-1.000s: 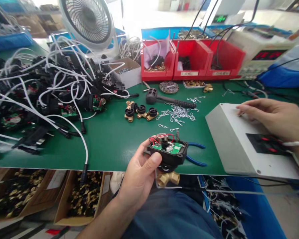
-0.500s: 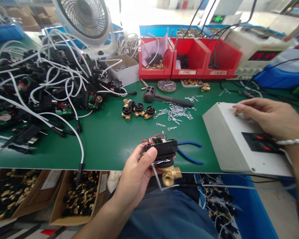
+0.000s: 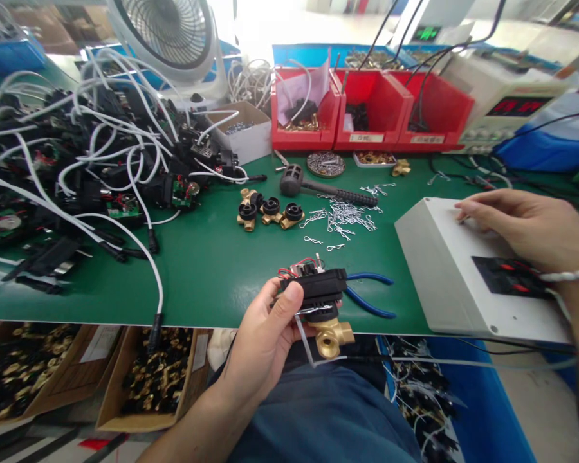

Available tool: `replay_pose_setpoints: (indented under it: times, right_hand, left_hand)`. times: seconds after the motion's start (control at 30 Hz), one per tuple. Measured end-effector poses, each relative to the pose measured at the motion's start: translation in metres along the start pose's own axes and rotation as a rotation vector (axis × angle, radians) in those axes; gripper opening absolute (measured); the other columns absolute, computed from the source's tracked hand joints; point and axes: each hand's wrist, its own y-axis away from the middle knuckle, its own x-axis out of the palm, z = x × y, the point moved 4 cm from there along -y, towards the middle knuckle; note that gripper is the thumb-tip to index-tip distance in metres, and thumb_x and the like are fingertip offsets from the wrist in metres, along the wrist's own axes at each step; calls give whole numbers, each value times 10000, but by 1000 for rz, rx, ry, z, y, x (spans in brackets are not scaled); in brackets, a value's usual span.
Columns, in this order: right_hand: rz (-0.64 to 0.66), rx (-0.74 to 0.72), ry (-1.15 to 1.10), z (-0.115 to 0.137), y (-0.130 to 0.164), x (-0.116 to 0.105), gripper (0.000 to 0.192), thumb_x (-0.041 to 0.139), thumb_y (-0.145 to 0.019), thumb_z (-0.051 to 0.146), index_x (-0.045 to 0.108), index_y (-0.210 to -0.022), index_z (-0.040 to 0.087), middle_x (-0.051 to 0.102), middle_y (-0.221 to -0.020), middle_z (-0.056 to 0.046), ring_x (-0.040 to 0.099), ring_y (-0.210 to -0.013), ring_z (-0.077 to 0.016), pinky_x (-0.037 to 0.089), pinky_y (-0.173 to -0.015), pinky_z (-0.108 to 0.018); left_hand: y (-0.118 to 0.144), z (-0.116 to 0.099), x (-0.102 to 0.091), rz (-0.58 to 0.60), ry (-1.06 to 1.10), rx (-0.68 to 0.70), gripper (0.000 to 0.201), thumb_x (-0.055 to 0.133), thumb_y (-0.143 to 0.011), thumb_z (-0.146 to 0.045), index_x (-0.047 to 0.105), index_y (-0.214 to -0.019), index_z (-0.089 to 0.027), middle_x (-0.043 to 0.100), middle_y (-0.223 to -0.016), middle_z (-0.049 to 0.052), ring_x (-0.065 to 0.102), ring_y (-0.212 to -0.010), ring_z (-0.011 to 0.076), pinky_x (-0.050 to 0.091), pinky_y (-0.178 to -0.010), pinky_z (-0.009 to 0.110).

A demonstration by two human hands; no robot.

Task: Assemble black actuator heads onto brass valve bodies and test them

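Note:
My left hand (image 3: 265, 328) is closed around a motorized valve, its thumb pressing on the black actuator (image 3: 316, 287). The actuator's top is open, with red wires and a bit of circuitry showing. Below it hangs the brass valve body (image 3: 332, 337), and a white cable (image 3: 307, 344) runs off to the right. My right hand (image 3: 521, 222) rests over a light grey control box (image 3: 444, 257), thumb and forefinger pinched on a small metal toggle switch (image 3: 462, 221), mostly hidden. Blue-handled pliers (image 3: 374, 307) lie just behind the valve. Several cotter pins (image 3: 345, 215) are scattered beyond it.
A black mallet (image 3: 328, 190) and several brass valve bodies (image 3: 270, 211) lie mid-table. Cabled actuators (image 3: 101, 154) are heaped at left. Red bins (image 3: 371, 128), a fan (image 3: 168, 38) and a power supply (image 3: 506, 109) stand behind. Cardboard boxes (image 3: 149, 411) sit below the table edge.
The view has shifted very slightly. Both hands keep their places, the left still on the valve and the right still at the switch.

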Motion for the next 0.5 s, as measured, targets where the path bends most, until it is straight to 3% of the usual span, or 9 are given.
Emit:
replay_pose_setpoints:
  times: [0.5]
  right_hand:
    - [2, -25, 26, -3, -4, 1, 44, 709, -861, 142, 733, -876, 176, 629, -709, -7, 482, -612, -105, 360, -621, -281]
  left_hand:
    - [-2, -2, -2, -3, 29, 45, 417, 742, -853, -400, 639, -1160, -137, 742, -1103, 106, 731, -937, 225, 616, -762, 294]
